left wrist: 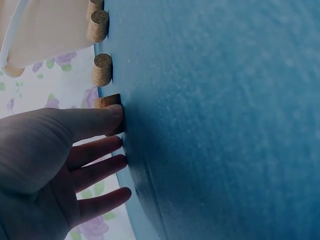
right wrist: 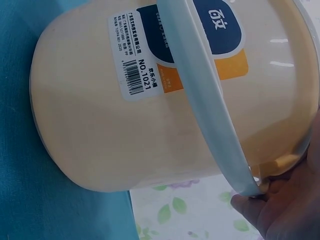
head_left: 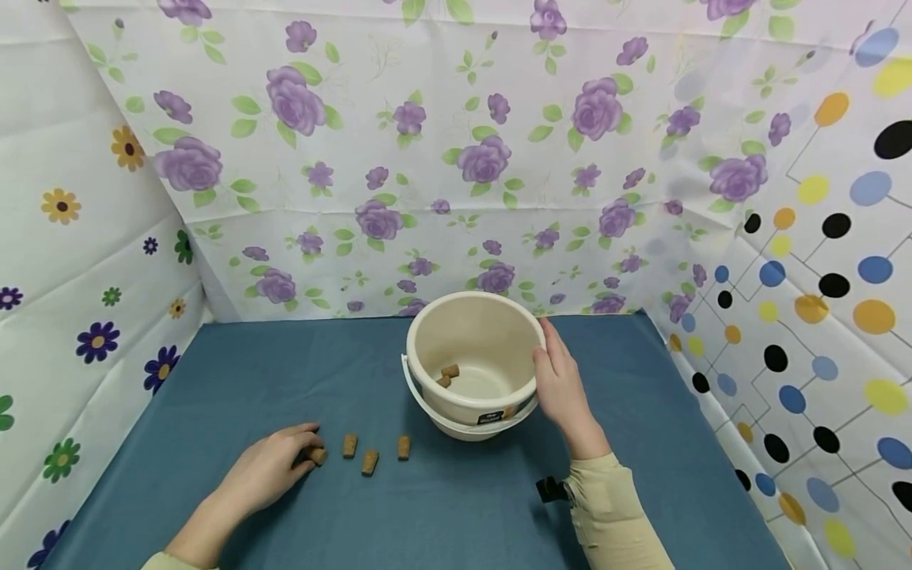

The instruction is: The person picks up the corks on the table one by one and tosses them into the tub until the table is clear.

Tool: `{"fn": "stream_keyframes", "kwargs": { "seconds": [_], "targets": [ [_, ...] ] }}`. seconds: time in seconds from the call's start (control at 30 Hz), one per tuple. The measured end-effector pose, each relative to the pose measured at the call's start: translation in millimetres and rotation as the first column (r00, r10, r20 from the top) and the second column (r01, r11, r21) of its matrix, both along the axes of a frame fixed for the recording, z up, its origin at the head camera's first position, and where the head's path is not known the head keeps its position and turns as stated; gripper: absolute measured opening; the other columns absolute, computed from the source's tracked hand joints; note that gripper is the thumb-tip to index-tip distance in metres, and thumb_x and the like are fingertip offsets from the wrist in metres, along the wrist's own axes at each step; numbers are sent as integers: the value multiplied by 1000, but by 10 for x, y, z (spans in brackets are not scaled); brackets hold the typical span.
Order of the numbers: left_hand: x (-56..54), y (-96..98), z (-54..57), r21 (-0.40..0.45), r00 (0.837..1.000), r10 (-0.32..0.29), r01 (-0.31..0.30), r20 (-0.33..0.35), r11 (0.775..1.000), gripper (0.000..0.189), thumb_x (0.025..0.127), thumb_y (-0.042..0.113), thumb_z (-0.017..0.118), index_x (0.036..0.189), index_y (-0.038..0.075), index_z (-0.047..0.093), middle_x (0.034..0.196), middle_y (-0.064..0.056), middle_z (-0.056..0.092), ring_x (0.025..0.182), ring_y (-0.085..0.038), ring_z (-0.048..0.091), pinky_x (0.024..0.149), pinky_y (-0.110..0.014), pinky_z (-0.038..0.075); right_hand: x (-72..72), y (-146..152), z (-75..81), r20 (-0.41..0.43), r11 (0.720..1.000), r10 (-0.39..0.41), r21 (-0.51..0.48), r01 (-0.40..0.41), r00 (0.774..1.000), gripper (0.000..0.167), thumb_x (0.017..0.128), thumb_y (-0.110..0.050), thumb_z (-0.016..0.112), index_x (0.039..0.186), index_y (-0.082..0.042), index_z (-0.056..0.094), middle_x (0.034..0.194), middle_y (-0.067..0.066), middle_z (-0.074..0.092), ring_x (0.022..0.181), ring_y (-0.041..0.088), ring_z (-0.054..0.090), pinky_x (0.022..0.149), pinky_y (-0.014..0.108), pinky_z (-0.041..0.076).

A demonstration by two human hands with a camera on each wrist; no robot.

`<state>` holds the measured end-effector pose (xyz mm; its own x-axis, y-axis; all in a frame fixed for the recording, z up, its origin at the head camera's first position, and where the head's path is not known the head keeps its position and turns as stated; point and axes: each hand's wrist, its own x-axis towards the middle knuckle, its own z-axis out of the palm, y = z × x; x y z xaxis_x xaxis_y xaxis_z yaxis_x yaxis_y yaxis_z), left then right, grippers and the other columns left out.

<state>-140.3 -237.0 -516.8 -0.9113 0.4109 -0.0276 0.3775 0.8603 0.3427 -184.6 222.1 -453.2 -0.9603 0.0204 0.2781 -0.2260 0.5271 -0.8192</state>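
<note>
Blue-clothed desk (head_left: 456, 522) carries everything. White bucket (head_left: 456, 405) sits toward the back, mouth up, handle (right wrist: 202, 95) hanging down the near side, so it's off the opening. Right hand (head_left: 564, 388) grips the bucket's right rim, probably to steady it. Left hand (head_left: 260, 467), fingers narrow, pinches the leftmost cork (head_left: 318, 456) at the cloth. Three more loose corks (head_left: 370, 462) stand apart between left hand and bucket, likely for easy pickup. Two corks (head_left: 450, 370) lie inside, bucket floor, left side.

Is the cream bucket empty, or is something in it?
Not empty: the head view shows two corks inside the bucket.
</note>
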Motion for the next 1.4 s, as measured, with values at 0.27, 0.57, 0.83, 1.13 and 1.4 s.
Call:
{"fn": "stream_keyframes", "kwargs": {
  "seconds": [0.27,0.57,0.83,1.13,1.4],
  "targets": [
    [-10,5,15,5,1000,14,-15,22,1000,22,87,16,90,107,18,80,138,-22,68,116,-39,71,88,-53,61,-2,0,-4,-2,1000,0,-7,0,1000,58,116,-24,35,172,-14,25,174,15,26,151,42,40,113,66,45],
    [-2,38,65,28,1000,18,-17,-9,999,20,89,20,89,107,19,80,138,-21,68,118,-39,70,91,-55,60,24,7,-22,-1,1000,0,-7,0,1000,58,117,-24,35,172,-14,24,175,15,25,151,42,40,113,66,45],
    [-2,61,142,92,991,12,0,-130,996,19,92,19,87,110,18,81,140,-20,68,120,-39,69,92,-56,60,24,-5,-2,-8,1000,4,-4,-4,1000,58,116,-22,35,172,-12,24,175,15,25,154,40,36,116,65,41],
    [-24,219,280,184,956,6,50,-293,982,24,93,17,86,116,13,81,144,-16,66,125,-37,67,92,-55,61,15,-7,-7,-4,1000,-1,0,1,1000,58,116,-23,36,172,-12,24,175,16,25,155,40,35,118,64,39],
    [-40,507,476,265,897,37,90,-441,960,30,90,17,89,118,10,80,143,-11,68,121,-33,69,86,-50,63,-7,8,-1,-24,1000,-12,7,12,1000,58,116,-22,36,171,-11,26,174,17,27,154,40,37,118,64,40]
  ]
}}
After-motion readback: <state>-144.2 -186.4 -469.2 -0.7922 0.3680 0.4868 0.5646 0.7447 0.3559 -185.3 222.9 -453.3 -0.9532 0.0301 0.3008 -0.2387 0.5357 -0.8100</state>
